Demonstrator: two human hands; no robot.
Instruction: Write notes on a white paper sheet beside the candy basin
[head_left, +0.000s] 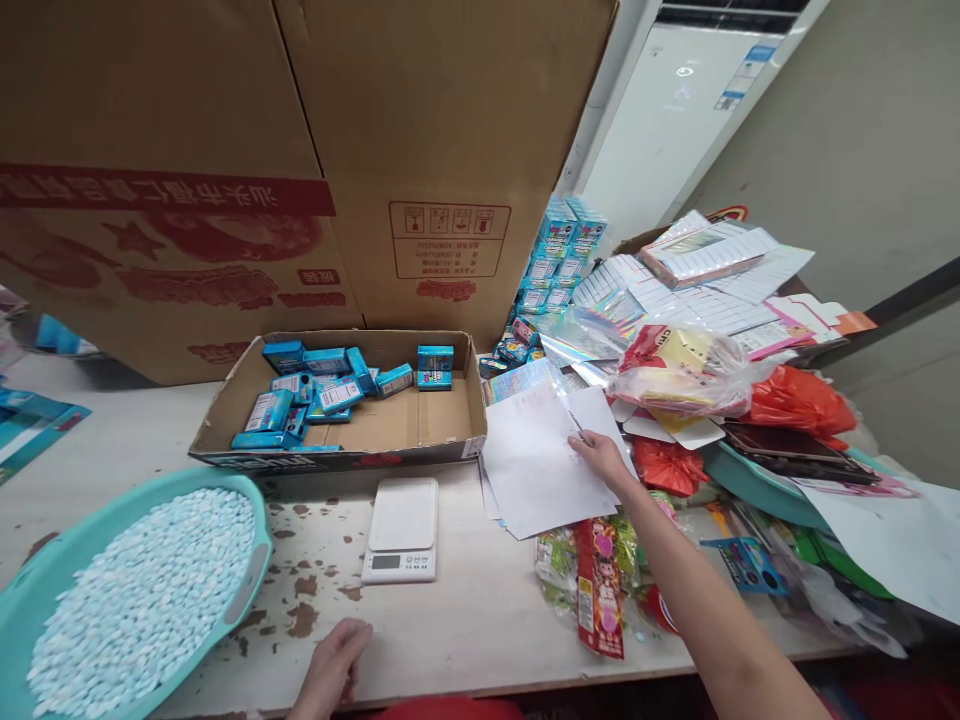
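Observation:
My right hand [602,456] reaches out over a stack of white paper sheets [532,465] and is closed on a thin pen [577,427], its tip on the top sheet. My left hand [335,665] rests on the near edge of the table [465,620], fingers curled loosely, holding nothing I can see. A small white digital scale [402,528] stands between the two hands. A teal basin [247,575] at the near left is filled with small pale blue tablets [142,600].
A shallow cardboard tray [420,420] holds several small blue boxes [315,390]. Large cardboard cartons [300,170] stand behind it. More blue boxes [559,260] are stacked at the back. Plastic bags, packets and printed sheets [697,290] crowd the right side.

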